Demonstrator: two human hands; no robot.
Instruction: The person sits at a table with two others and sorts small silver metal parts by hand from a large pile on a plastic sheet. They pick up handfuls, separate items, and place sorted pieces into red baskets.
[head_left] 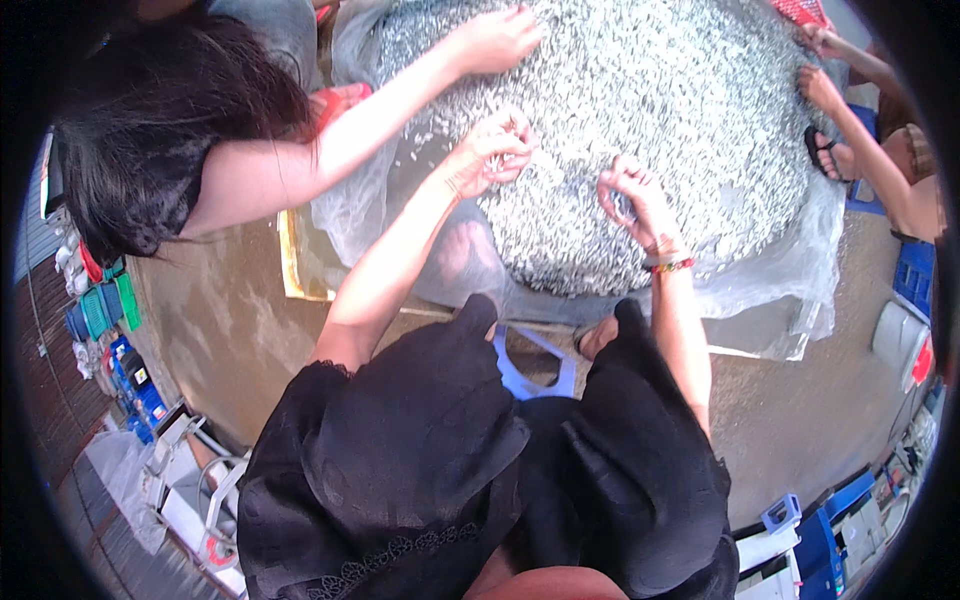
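A broad heap of small, slim silvery-white pieces (640, 110), which look like tiny fish, lies in front of me on a translucent sheet (770, 312). Over its near left edge is my left hand (492, 152), with its fingers pinched together; what they hold is too small to name. My right hand (640, 198) hovers over the near middle of the heap. Its thumb and forefinger curl into a ring and its fingertips are closed, on what I cannot make out. A beaded bracelet (668, 265) circles my right wrist.
At my left a person reaches in, their hand (505, 40) over the heap. Another person's hands (822, 88) work at the far right, near a red basket (800, 12). Beneath me is a blue plastic stool (535, 368). Crates and tubs (820, 550) line the lower right.
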